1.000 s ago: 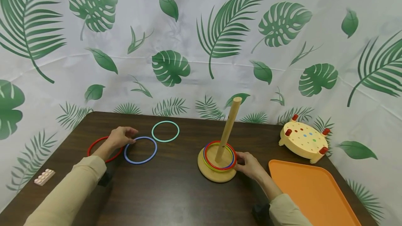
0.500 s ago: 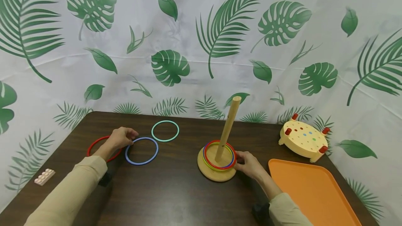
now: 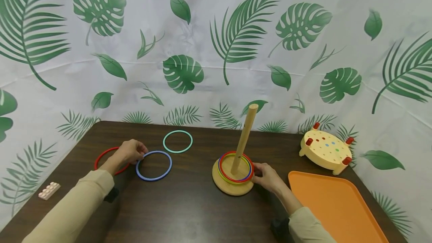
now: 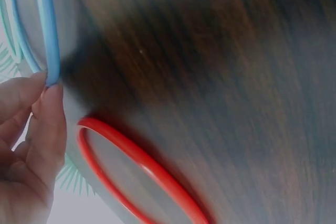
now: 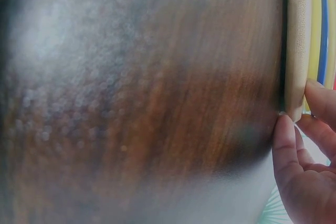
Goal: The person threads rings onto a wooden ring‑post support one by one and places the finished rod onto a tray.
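Note:
In the head view, my left hand (image 3: 129,151) pinches the left edge of a blue ring (image 3: 152,179) between thumb and fingers; the left wrist view shows this grip on the blue ring (image 4: 49,30) up close. A red ring (image 3: 108,150) lies partly behind my left wrist, and a mint-green ring (image 3: 177,131) lies farther back. My right hand (image 3: 268,177) grips the right rim of a round wooden base (image 3: 233,190) with an upright post (image 3: 245,138). Red, yellow and blue rings are stacked around that post; the wooden rim (image 5: 297,40) sits between thumb and fingers in the right wrist view.
An orange tray (image 3: 334,201) lies at the right of the dark table (image 3: 189,209). Behind it a cream pegboard-like piece (image 3: 325,151) with red-tipped legs rests upturned. A pale pink studded block (image 3: 49,190) sits near the left edge.
The blue ring has slid slightly right and toward me, with the left hand lowering a little alongside it. My right hand and the wooden base have stayed in place.

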The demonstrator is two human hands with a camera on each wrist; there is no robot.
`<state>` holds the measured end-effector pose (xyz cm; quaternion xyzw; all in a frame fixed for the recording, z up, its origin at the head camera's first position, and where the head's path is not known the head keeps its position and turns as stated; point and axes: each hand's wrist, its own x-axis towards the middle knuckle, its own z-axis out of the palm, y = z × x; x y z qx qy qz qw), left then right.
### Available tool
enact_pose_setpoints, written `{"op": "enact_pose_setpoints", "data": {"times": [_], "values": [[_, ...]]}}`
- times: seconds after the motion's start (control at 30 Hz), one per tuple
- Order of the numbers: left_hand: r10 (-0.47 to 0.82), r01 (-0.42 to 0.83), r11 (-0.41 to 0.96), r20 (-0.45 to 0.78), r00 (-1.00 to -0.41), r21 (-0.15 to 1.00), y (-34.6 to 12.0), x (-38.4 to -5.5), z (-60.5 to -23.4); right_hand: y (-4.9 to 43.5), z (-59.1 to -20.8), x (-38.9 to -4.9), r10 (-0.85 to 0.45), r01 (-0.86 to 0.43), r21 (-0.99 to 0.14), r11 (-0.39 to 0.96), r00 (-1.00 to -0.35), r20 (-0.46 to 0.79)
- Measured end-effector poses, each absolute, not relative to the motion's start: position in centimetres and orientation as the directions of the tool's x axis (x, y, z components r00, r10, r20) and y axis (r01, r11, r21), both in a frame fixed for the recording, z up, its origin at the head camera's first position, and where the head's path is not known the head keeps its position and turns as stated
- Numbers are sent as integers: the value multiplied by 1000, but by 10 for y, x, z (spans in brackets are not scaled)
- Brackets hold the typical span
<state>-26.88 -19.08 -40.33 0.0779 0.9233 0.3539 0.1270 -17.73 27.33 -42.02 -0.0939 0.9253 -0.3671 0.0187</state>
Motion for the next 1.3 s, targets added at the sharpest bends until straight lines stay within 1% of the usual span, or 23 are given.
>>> {"op": "enact_pose_setpoints", "data": {"times": [0.07, 0.1, 0.2, 0.33, 0.53, 0.73, 1.0, 1.13, 1.3], "values": [[231, 44, 737, -190, -954, 675, -188, -265, -401, 273, -421, -177, -183, -156, -684, 713, -982, 33], [212, 18, 741, -208, -955, 671, -185, -262, -398, 273, -421, -178, -181, -152, -685, 712, -983, 31], [206, 15, 737, -204, -957, 676, -181, -256, -395, 274, -421, -178, -191, -162, -687, 709, -981, 34], [211, 23, 717, -185, -960, 696, -178, -252, -391, 275, -421, -178, -212, -185, -683, 706, -976, 45], [255, 60, 651, -143, -957, 757, -169, -248, -379, 274, -421, -178, -196, -168, -679, 715, -980, 37], [316, 75, 532, -116, -942, 843, -149, -246, -358, 274, -421, -177, -190, -159, -681, 714, -981, 30], [400, 146, 379, -20, -916, 914, -118, -243, -329, 274, -421, -177, -190, -168, -683, 711, -981, 43], [410, 151, 300, 16, -912, 942, -101, -240, -315, 274, -421, -177, -197, -178, -682, 709, -979, 50], [392, 139, 219, 43, -919, 966, -79, -235, -297, 274, -421, -176, -197, -176, -685, 707, -979, 48]]}}
